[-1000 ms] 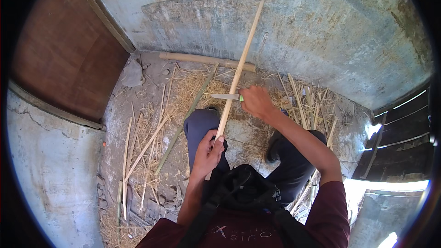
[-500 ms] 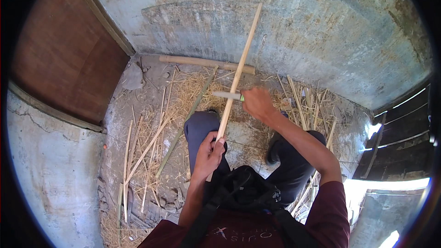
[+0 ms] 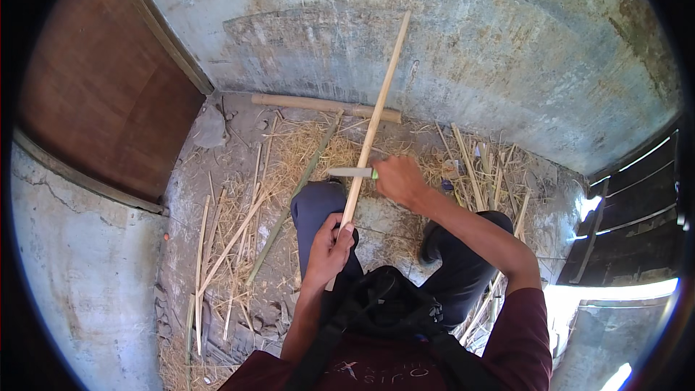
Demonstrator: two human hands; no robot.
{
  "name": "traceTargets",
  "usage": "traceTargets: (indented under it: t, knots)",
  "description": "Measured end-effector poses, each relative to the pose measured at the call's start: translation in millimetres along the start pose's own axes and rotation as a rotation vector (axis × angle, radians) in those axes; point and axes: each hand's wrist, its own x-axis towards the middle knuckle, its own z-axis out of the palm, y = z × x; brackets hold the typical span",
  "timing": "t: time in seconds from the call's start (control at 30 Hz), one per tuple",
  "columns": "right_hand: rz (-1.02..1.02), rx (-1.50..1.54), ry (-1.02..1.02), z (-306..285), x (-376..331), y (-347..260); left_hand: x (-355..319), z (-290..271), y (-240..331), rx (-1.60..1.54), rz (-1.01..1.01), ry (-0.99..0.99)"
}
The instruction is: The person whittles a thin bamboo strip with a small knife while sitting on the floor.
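A long pale bamboo strip (image 3: 378,110) slants up and away from my lap, its far end tapering in front of the wall. Near its lower end, my left hand (image 3: 331,247) is closed around it, thumb on top, just over my left knee. My right hand (image 3: 400,183) grips a knife by its green handle. The knife's blade (image 3: 351,172) points left and lies across the strip, a short way above my left hand. Most of the handle is hidden inside my right fist.
A thick bamboo pole (image 3: 326,106) lies along the wall's foot. Straw-like shavings (image 3: 340,145) litter the floor. Loose strips lie on the left, with a green strip (image 3: 297,195) among them, and more strips (image 3: 478,166) lie on the right. A brown door panel (image 3: 101,80) stands at left.
My right hand and the knife have slid down the bamboo strip, nearer to my left hand. The left hand keeps its hold.
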Motion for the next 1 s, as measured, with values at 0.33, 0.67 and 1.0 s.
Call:
traceTargets:
  t: [0.33, 0.67, 1.0]
  knots:
    - [0.082, -0.034, 0.043, -1, 18, 25, 2, 2, 1, 0.027, 0.012, 0.003]
    - [0.101, -0.029, 0.069, -4, 28, 44, 5, 2, -6, 0.062, 0.062, -0.006]
    - [0.021, -0.124, 0.06, -9, 36, 59, 6, 4, -8, 0.046, 0.055, -0.005]
